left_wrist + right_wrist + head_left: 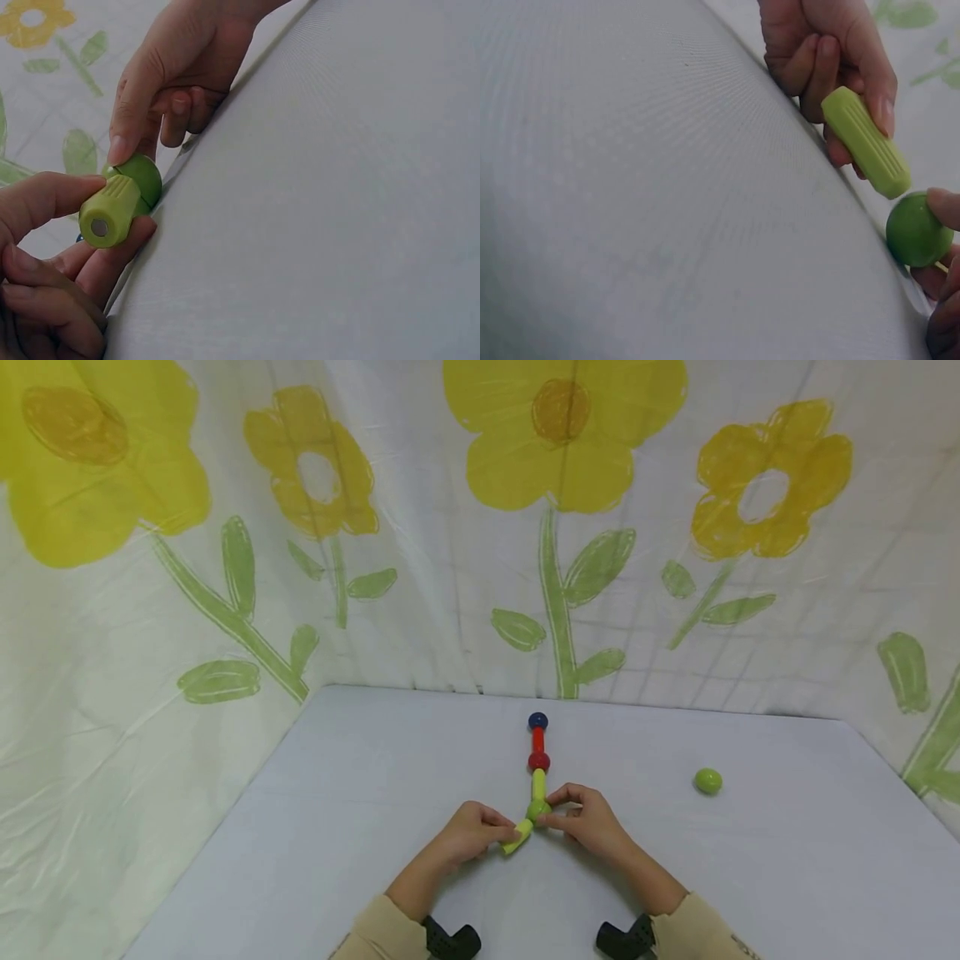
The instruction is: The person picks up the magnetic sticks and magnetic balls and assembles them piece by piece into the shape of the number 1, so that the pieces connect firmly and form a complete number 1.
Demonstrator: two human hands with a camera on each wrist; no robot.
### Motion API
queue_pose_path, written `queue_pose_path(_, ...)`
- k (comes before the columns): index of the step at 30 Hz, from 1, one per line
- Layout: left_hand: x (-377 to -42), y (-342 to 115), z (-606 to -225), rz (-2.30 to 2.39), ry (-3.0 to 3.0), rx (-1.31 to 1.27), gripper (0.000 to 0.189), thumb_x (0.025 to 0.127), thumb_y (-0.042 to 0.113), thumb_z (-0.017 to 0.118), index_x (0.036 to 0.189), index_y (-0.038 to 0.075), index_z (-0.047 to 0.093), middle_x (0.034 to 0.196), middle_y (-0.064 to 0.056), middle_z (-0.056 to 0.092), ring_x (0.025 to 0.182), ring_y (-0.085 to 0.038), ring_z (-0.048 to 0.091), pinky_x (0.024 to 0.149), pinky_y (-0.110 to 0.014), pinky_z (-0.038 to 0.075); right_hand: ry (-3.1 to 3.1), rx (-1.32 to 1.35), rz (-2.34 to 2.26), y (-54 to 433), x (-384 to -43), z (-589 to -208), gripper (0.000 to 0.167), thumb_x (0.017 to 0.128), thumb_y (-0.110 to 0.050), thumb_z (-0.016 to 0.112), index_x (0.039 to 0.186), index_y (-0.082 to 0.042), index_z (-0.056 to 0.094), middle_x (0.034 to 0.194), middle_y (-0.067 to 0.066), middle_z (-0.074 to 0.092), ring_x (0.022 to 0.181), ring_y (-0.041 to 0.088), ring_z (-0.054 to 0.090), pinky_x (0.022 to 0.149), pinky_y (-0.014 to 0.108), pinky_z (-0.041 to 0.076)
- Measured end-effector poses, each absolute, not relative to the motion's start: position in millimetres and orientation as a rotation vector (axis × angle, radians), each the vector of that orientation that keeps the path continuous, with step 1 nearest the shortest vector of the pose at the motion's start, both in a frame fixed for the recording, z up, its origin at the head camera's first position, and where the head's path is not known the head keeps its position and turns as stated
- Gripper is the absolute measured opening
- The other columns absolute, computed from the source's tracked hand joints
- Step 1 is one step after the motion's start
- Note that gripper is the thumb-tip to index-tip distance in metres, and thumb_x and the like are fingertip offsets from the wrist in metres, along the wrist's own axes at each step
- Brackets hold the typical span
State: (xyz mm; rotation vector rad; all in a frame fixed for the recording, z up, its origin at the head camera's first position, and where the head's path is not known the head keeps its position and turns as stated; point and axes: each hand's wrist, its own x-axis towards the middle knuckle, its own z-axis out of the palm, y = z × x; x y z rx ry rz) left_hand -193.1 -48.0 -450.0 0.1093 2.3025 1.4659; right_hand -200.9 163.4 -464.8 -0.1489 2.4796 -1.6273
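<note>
My left hand (471,832) pinches a ridged yellow-green magnetic rod (512,845) between thumb and fingers. A round metal disc (99,227) shows in the rod's near end in the left wrist view. The far end is right at a green ball (917,232), which my right hand (594,820) grips from the right. From that ball a second yellow-green rod (539,783) runs away from me. Beyond it, in one line, follow a red ball (538,762), a red rod (537,740) and a dark blue ball (537,721).
A loose light-green ball (708,781) lies on the white table (360,777), right of the line. Behind the table hangs a white sheet (420,635) with painted yellow flowers. Black devices (453,939) are worn at both wrists, below beige sleeves.
</note>
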Motion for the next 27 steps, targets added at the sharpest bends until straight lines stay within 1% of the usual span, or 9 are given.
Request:
queue_pose_path(6, -191.9, -42.2, -449.9, 1.492, 2.318, 0.084, 0.020, 0.079, 0.021, 0.073, 0.088, 0.003, 0.072, 0.067, 0.004, 0.055, 0.050, -0.008, 0.036, 0.047, -0.021, 0.030, 2.488, -0.176, -1.621, 164.9, -201.6, -464.9, 0.035, 0.075, -0.025, 0.077, 0.100, -0.005, 0.063, 0.094, 0.005, 0.061, 0.045, 0.007, 0.036, 0.045, 0.020, 0.033)
queue_pose_path(10, -191.2, -40.6, -450.0, 1.494, 2.322, 0.072, 0.020, 0.079, 0.021, 0.073, 0.088, 0.003, 0.072, 0.068, 0.003, 0.057, 0.051, -0.009, 0.036, 0.047, -0.021, 0.031, 2.488, -0.176, -1.619, 165.0, -201.4, -465.5, 0.034, 0.075, -0.024, 0.077, 0.100, -0.005, 0.063, 0.094, 0.005, 0.061, 0.045, 0.007, 0.036, 0.045, 0.020, 0.032)
queue_pose_path(15, -191.3, -41.1, -451.9, 1.495, 2.318, 0.083, 0.021, 0.078, 0.021, 0.073, 0.088, 0.003, 0.071, 0.073, 0.001, 0.061, 0.058, -0.010, 0.040, 0.051, -0.022, 0.033, 2.498, -0.168, -1.619, 163.8, -200.9, -466.0, 0.033, 0.075, -0.025, 0.077, 0.100, -0.006, 0.064, 0.094, 0.005, 0.061, 0.045, 0.007, 0.035, 0.045, 0.020, 0.032)
queue_pose_path(20, -188.7, -42.0, -448.5, 1.507, 2.301, 0.136, 0.023, 0.077, 0.024, 0.074, 0.086, 0.004, 0.071, 0.073, 0.002, 0.062, 0.062, -0.009, 0.044, 0.054, -0.022, 0.035, 2.505, -0.156, -1.623, 162.1, -199.5, -464.2, 0.032, 0.075, -0.024, 0.077, 0.099, -0.006, 0.064, 0.090, 0.004, 0.060, 0.044, 0.008, 0.035, 0.044, 0.019, 0.031)
queue_pose_path(27, -187.1, -38.3, -448.6, 1.526, 2.285, 0.171, 0.022, 0.077, 0.022, 0.074, 0.086, 0.001, 0.070, 0.075, -0.001, 0.065, 0.067, -0.008, 0.050, 0.059, -0.022, 0.038, 2.502, -0.143, -1.621, 161.3, -198.4, -462.6, 0.032, 0.076, -0.023, 0.076, 0.099, -0.005, 0.063, 0.070, -0.001, 0.051, 0.043, 0.008, 0.034, 0.044, 0.020, 0.030)
